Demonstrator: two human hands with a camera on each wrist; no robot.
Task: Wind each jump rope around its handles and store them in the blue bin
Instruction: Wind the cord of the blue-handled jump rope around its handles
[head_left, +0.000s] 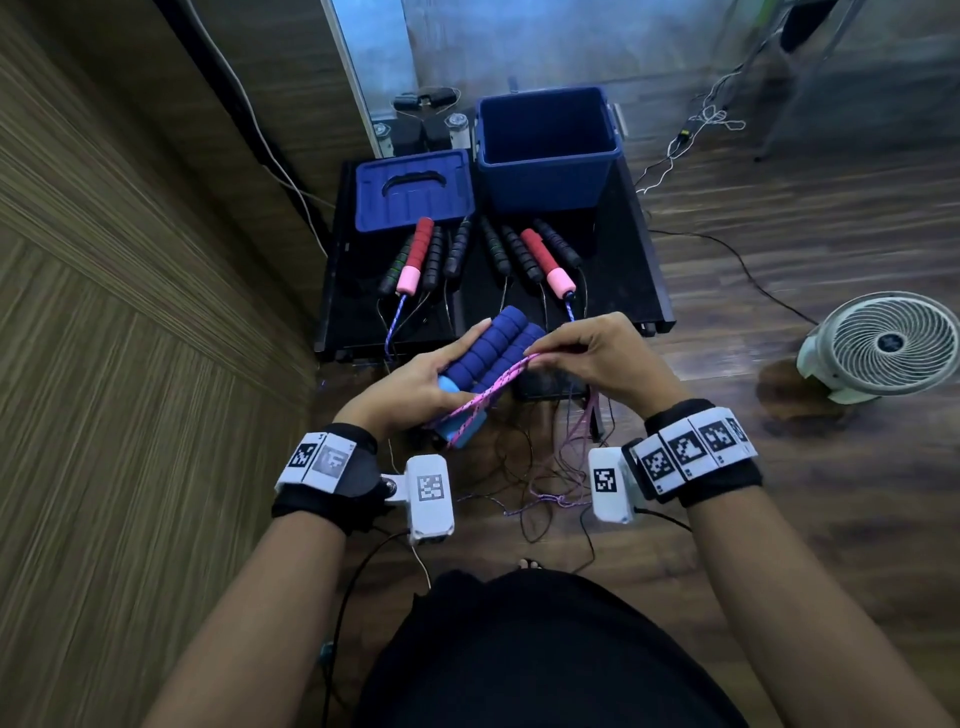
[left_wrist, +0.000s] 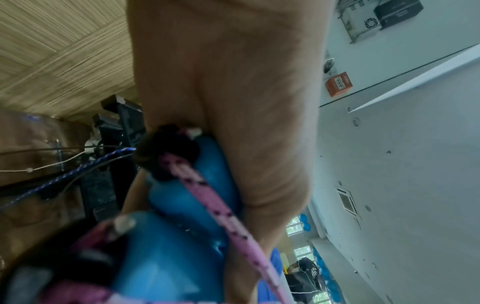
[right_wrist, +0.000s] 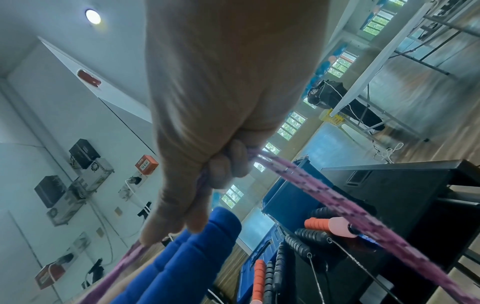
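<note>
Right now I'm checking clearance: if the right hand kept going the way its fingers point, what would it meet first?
Probably the blue foam handles, then the left hand gripping them; depth is unclear.

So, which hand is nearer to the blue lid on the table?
Left. The left hand holds the blue handles almost straight below the blue lid in the head view. The right hand pinches the pink rope further over, below the blue bin.

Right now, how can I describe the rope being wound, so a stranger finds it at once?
Below the black table, the left hand grips two blue ribbed foam handles. The right hand pinches their pink speckled braided cord, the only pink one.
</note>
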